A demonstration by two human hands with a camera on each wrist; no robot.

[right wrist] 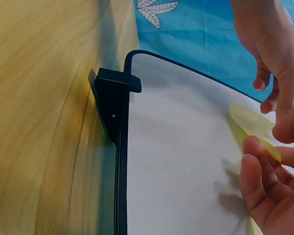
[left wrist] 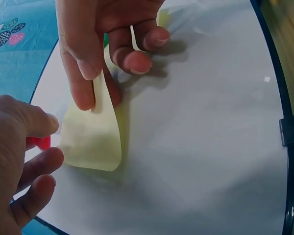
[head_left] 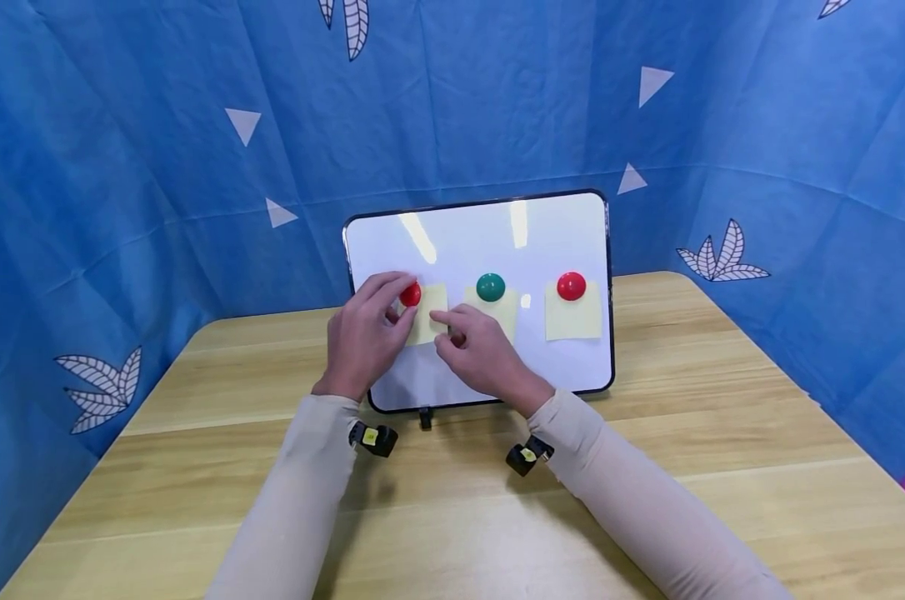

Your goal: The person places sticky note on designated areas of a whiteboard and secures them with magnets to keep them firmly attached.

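Observation:
My left hand (head_left: 364, 335) pinches a red round magnet (head_left: 411, 294) at the left of a small whiteboard (head_left: 437, 375), fingers above it and thumb below. Just right of it, my right hand (head_left: 482, 354) holds the edge of a pale yellow sticky note (head_left: 427, 315) between thumb and index finger. In the left wrist view that sticky note (left wrist: 93, 142) bends away from the board, casting a shadow. The right wrist view shows the curled note (right wrist: 255, 122) near the fingertips, while the magnet is hidden there.
A green magnet (head_left: 491, 287) tops a second note (head_left: 503, 310), partly behind my right hand. Farther right, another red magnet (head_left: 572, 286) sits on a third note (head_left: 572, 321). A black clip-like foot (right wrist: 115, 83) grips the board's lower edge on the wooden table (head_left: 452, 533). Blue curtain (head_left: 460, 100) stands behind.

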